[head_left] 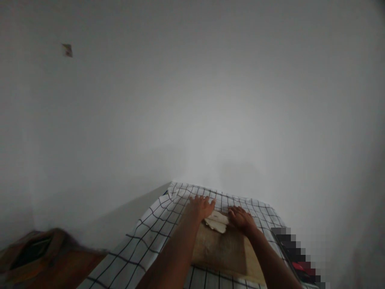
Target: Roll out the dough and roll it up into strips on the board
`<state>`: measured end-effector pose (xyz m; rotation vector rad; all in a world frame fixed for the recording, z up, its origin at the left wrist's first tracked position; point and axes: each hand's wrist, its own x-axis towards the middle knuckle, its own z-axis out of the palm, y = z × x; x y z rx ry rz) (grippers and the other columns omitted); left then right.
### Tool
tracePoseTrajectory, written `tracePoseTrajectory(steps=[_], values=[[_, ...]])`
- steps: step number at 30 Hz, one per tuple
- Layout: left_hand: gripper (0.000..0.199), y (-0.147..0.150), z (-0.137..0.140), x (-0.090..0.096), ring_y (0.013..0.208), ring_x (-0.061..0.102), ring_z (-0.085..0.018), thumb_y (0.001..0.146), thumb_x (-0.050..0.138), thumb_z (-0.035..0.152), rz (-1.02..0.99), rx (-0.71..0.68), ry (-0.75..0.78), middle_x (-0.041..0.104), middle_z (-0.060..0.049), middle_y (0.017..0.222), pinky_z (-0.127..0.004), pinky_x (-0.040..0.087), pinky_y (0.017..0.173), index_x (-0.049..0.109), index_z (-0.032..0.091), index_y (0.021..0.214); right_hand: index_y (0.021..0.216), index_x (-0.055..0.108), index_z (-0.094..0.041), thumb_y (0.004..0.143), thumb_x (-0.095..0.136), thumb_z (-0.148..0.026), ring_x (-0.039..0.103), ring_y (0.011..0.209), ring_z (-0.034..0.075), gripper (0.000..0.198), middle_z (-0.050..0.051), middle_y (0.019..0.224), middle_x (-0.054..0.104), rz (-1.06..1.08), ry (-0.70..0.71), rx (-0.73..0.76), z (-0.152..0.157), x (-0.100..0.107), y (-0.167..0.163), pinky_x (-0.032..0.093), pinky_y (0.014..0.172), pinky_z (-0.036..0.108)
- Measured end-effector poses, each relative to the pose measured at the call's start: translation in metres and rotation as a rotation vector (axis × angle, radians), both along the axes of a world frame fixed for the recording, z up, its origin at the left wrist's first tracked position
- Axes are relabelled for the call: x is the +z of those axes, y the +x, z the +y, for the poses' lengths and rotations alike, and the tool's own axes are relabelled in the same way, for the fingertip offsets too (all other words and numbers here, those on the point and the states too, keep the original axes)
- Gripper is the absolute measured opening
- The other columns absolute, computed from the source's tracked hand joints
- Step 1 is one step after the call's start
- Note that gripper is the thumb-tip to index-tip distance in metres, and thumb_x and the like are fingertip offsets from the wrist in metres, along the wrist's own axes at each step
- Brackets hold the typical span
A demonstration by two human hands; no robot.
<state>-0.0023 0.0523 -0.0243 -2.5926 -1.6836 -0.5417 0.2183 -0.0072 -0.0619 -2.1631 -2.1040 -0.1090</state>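
Observation:
A pale, flat piece that looks like dough (217,224), with an uneven edge and a line across it, lies on a wooden board (222,249). My left hand (202,206) is at its left, palm down with fingers spread near the board's far edge. At its right end, my right hand (241,218) lies palm down, fingers stretched forward. Both hands are close to the pale piece. What is under the palms is hidden.
A white cloth with dark checks (150,237) covers the table under the board. Behind it rises a plain wall (210,100). Brown furniture (60,261) stands at lower left, blurred. Dark and red items (300,265), partly pixelated, are along the right edge.

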Motion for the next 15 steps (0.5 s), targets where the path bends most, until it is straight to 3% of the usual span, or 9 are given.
tracePoseTrajectory(steps=[5, 10, 15], values=[[0.041, -0.013, -0.028, -0.001, 0.132, 0.058, -0.04, 0.103, 0.05, 0.044, -0.002, -0.027, 0.044, 0.069, -0.017, 0.138, -0.066, 0.039, 0.11, 0.069, 0.029, 0.136, 0.143, 0.065, -0.027, 0.107, 0.037, -0.027, 0.051, 0.147, 0.026, 0.046, 0.007, 0.153, 0.061, -0.039, 0.066, 0.042, -0.024, -0.003, -0.011, 0.044, 0.118, 0.044], [0.04, -0.025, -0.052, -0.004, 0.126, 0.061, -0.039, 0.1, 0.055, 0.035, 0.025, -0.131, 0.138, 0.07, -0.018, 0.134, -0.061, 0.046, 0.106, 0.068, 0.03, 0.136, 0.13, 0.071, -0.022, 0.103, 0.041, -0.019, 0.056, 0.143, 0.026, 0.041, 0.01, 0.145, 0.067, -0.035, 0.129, 0.036, -0.055, 0.008, -0.028, 0.047, 0.116, 0.04], [0.043, -0.031, -0.072, -0.006, 0.12, 0.066, -0.037, 0.102, 0.049, 0.033, 0.029, -0.113, 0.174, 0.072, -0.021, 0.128, -0.055, 0.05, 0.103, 0.067, 0.017, 0.137, 0.118, 0.075, -0.022, 0.101, 0.044, -0.023, 0.069, 0.123, 0.028, 0.035, 0.013, 0.13, 0.075, -0.009, 0.197, -0.029, -0.087, 0.015, -0.049, 0.057, 0.094, 0.036]])
